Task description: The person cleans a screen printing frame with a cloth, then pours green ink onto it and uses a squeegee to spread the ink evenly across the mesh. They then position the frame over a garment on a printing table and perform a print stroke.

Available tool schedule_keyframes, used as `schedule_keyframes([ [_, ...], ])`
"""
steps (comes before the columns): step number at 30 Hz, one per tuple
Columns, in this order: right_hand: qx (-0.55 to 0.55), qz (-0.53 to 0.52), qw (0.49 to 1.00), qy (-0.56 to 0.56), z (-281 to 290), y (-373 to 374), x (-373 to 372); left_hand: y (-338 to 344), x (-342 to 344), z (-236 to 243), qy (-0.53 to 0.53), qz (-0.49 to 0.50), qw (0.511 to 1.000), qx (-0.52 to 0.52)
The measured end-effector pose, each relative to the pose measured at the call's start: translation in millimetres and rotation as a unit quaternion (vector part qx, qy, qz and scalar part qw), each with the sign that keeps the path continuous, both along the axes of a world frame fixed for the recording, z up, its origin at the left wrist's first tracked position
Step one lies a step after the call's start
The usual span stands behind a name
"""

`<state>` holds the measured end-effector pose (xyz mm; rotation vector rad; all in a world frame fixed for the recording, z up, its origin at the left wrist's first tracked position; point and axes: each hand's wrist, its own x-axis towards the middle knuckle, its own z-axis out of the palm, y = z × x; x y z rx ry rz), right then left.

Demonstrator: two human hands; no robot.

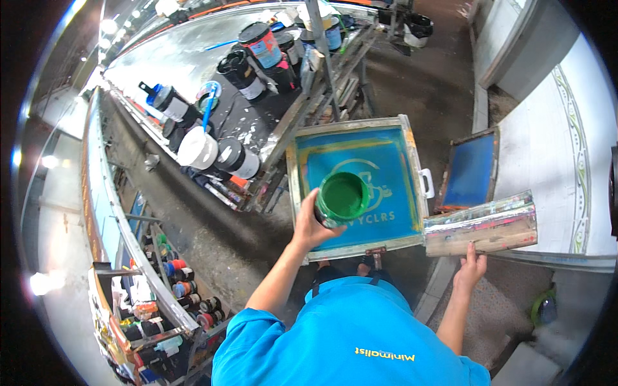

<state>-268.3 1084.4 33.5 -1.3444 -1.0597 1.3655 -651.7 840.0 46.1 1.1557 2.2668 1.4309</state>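
Observation:
My left hand point(308, 228) grips a can of green paint point(342, 198), held above a blue screen-printing screen point(347, 143) with a pale design and a weathered frame that has a white handle on its right side. A wide, paint-streaked squeegee point(479, 231) with a wooden lower part is in my right hand point(472, 264), my fingers on its lower edge, beside the screen's right corner.
Paint pots point(238, 157) and cans crowd a long bench point(277, 128) at upper left. A lower rack point(167, 289) at left holds several colourful pots. A second blue screen point(468, 164) leans by a white panel point(534, 141) at right. A bucket point(417, 31) stands farther back.

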Motion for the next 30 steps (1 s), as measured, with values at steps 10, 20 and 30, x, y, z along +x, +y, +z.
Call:
schedule_keyframes([
  [10, 0.013, -0.033, 0.999, -0.018, -31.9, 18.1, 21.7, -30.6, 30.1, -30.4, 0.075, -0.035, 0.99, -0.114],
  [20, -0.03, -0.061, 0.997, 0.028, -33.8, 8.2, 50.4, -6.8, 29.5, -36.8, 0.144, -0.136, 0.962, -0.187],
  [30, -0.019, -0.089, 0.995, 0.028, -39.7, 2.4, 70.5, 36.0, 33.3, -54.5, 0.165, -0.224, 0.935, -0.218],
])
